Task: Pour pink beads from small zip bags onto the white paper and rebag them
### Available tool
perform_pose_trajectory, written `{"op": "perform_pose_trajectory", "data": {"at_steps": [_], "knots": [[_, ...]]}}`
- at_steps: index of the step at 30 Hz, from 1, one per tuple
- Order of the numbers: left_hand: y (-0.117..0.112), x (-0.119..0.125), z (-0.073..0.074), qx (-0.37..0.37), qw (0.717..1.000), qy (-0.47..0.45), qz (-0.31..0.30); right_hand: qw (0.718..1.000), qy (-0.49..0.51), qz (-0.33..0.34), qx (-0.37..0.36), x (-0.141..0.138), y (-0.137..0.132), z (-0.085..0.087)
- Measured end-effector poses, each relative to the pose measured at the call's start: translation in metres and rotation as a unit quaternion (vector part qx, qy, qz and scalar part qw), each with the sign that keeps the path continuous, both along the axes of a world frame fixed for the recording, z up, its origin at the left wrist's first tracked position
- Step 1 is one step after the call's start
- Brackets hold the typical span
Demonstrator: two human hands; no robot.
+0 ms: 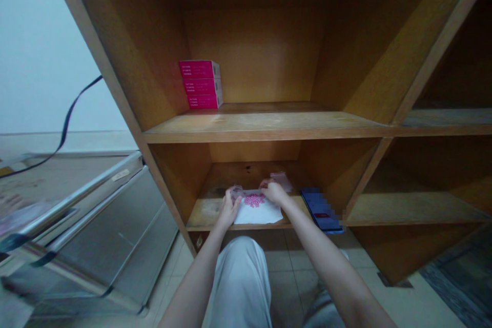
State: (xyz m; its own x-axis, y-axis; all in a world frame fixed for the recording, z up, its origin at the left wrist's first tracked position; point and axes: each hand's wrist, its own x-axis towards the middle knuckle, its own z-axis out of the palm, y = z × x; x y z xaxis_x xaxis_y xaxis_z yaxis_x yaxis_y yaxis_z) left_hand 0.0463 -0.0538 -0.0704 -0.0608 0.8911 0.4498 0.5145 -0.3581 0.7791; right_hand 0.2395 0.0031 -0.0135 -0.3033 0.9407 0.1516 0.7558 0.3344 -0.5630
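Both my hands reach into the lower shelf (207, 218) of a wooden cabinet. A white sheet (258, 213) lies there with a small heap of pink pills (254, 199) on it. My left hand (229, 208) rests at the sheet's left edge, its fingers closed on a small clear packet (237, 192). My right hand (273, 191) is at the sheet's far right corner, fingers curled beside the pills. A pale pink packet (282, 180) lies just behind that hand.
Three pink boxes (201, 84) are stacked at the back left of the upper shelf (269, 125). A dark blue flat object (321, 209) lies at the lower shelf's right end. A metal cabinet (96, 236) and a black strap (67, 123) are to the left.
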Motion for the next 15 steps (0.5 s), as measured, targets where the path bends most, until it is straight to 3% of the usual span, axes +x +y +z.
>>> {"op": "perform_pose_trajectory", "data": {"at_steps": [6,15], "knots": [[0.001,0.0,-0.002,-0.003,1.0,0.018,0.012,0.984,0.149,0.011,0.093,-0.034,-0.005,0.017],[0.002,0.0,-0.003,-0.004,1.0,0.024,0.015,0.979,0.129,0.147,0.052,-0.059,-0.019,0.021]]}}
